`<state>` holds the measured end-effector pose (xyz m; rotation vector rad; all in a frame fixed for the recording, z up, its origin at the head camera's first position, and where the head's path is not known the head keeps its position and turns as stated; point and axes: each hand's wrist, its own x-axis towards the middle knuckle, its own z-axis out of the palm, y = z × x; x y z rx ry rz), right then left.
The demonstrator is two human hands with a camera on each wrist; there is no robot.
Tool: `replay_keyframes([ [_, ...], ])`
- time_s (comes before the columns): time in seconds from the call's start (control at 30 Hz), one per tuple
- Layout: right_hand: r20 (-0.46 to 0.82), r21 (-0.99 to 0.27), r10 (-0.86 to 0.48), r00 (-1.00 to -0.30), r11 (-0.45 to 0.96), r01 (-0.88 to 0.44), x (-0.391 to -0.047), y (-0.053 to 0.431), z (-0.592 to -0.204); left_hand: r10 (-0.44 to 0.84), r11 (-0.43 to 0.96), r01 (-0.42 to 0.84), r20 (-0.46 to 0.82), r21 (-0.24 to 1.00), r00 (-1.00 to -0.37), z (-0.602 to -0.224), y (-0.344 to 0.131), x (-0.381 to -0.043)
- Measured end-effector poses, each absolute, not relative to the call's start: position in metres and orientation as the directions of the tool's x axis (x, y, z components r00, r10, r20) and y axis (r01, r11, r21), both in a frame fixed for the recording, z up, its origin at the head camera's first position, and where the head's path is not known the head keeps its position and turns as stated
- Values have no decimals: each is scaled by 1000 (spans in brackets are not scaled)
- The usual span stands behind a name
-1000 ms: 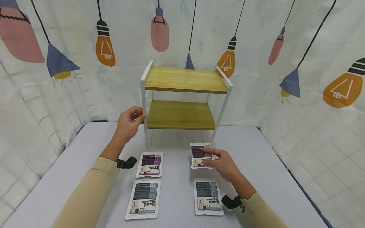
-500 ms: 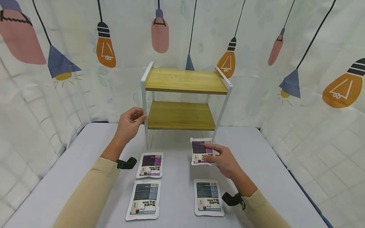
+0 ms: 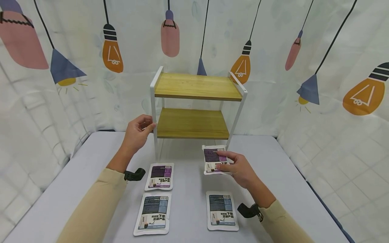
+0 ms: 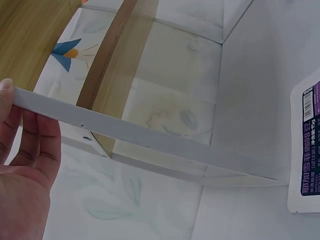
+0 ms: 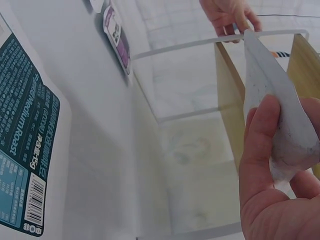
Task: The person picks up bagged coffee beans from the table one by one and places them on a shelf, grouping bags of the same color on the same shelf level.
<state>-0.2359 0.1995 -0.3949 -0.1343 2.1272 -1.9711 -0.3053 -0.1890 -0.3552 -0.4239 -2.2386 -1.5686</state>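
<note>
My left hand (image 3: pixel 138 132) holds the front left post of a small two-tier shelf (image 3: pixel 194 123), thumb on the near side and fingers curled behind, as the left wrist view shows. The shelf has yellow wooden boards and a white frame. In my right hand (image 3: pixel 240 168), pinched between thumb and fingers, a white coffee pouch (image 3: pixel 211 158) with a purple label is held above the table, in front of the shelf's right side. Its plain back (image 5: pixel 275 100) faces the right wrist camera. Another purple-labelled pouch (image 3: pixel 159 176) lies flat in front of the shelf's left post.
Two blue-labelled coffee pouches lie nearer me on the white table (image 3: pixel 188 209): the left pouch (image 3: pixel 153 213) and the right pouch (image 3: pixel 222 211). Behind the shelf hangs a white curtain (image 3: pixel 130 94) printed with lamps and bulbs.
My right hand has lifted the purple-labelled pouch a little higher and toward the shelf, slowing in the last half second. My left hand has stayed on the post.
</note>
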Motion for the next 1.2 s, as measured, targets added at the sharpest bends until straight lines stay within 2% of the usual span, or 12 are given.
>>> replay_keyframes([
  [1.2, -89, -993, -287, -954, 95, 65, -231, 202, -363, 37, 324, 454, 468, 830, -883, -353, -189, -305],
])
